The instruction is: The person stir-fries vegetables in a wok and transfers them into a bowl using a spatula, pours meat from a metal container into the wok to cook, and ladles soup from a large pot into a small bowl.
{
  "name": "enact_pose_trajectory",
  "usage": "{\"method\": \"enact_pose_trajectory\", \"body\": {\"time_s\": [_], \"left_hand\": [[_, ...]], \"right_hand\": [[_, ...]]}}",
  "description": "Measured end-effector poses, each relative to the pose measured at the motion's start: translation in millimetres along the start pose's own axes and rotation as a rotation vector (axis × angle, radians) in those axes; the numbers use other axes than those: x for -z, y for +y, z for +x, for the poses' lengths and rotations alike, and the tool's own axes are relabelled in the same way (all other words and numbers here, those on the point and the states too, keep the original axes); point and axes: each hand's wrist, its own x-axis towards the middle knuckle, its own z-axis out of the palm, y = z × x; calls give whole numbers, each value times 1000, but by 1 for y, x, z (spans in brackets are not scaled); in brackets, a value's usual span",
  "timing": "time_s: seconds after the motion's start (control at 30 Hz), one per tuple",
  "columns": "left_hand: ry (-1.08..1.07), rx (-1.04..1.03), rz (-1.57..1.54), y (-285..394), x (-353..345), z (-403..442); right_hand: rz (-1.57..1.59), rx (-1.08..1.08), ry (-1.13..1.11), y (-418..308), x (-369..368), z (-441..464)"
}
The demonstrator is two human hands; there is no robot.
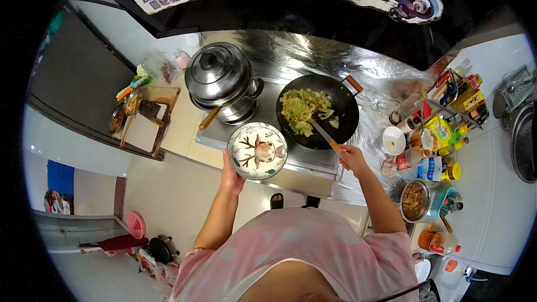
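Observation:
My left hand (pixel 232 173) grips the rim of a white plate (pixel 257 151) with a deer picture on it, held just in front of the stove, left of the wok. Nothing lies on the plate. My right hand (pixel 352 159) is wrapped round the wooden handle of a spatula (pixel 330 140), whose blade reaches into the black wok (pixel 347 114). Cooked green vegetables (pixel 305 106) lie mostly in the wok's left part, and the blade's tip is hidden near them.
A steel steamer pot (pixel 219 75) stands on the left burner. Further left is a cutting board (pixel 170 106) with food bowls. Sauce bottles (pixel 472 100), a white bowl (pixel 394 141) and a steel bowl of food (pixel 414 200) stand on the right.

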Motion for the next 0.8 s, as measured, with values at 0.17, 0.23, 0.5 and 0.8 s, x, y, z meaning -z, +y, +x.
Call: {"method": "enact_pose_trajectory", "body": {"time_s": [0.17,0.23,0.5,0.8], "left_hand": [[-7,10,29,-2,0,7],[-22,15,24,-5,3,13],[-54,58,17,-4,2,26],[-92,41,93,-2,-13,49]], "right_hand": [[84,-52,42,11,-10,-9],[134,-56,59,15,-12,-14],[187,-33,86,12,-8,-39],[200,47,123,-22,10,-65]]}}
